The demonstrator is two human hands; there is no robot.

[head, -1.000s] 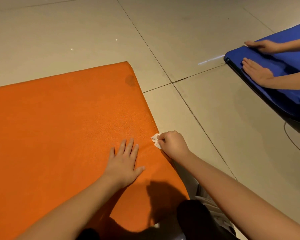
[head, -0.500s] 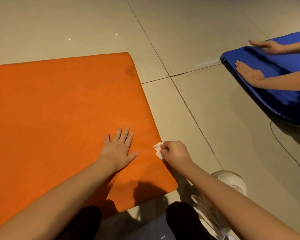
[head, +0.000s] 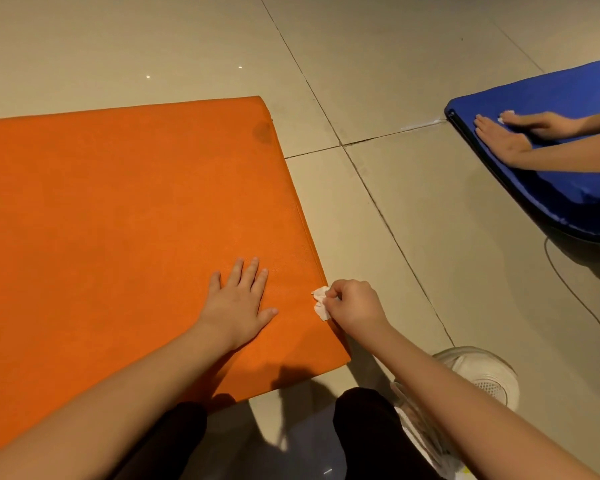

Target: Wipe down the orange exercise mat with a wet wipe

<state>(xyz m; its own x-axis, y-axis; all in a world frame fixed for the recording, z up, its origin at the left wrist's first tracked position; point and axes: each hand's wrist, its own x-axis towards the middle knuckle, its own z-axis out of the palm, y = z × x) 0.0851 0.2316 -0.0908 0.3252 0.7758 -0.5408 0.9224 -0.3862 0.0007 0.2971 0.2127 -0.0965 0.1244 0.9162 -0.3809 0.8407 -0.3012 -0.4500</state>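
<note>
The orange exercise mat [head: 125,209] lies flat on the tiled floor and fills the left half of the view. My left hand [head: 238,303] rests flat on it near its right edge, fingers straight and spread. My right hand [head: 355,303] pinches a crumpled white wet wipe [head: 320,302] and holds it against the mat's right edge, close to the near right corner. A dark round spot [head: 262,131] shows near the mat's far right corner.
A blue mat [head: 548,178] lies at the right, with another person's two hands [head: 510,140] on it. A thin cable [head: 575,296] runs over the floor below it. My white shoe [head: 478,375] and dark trouser legs [head: 368,434] are at the bottom.
My right hand with the wipe has slid along the mat's right edge toward the near corner. My left hand stays flat on the mat. The other person's hands have shifted on the blue mat.
</note>
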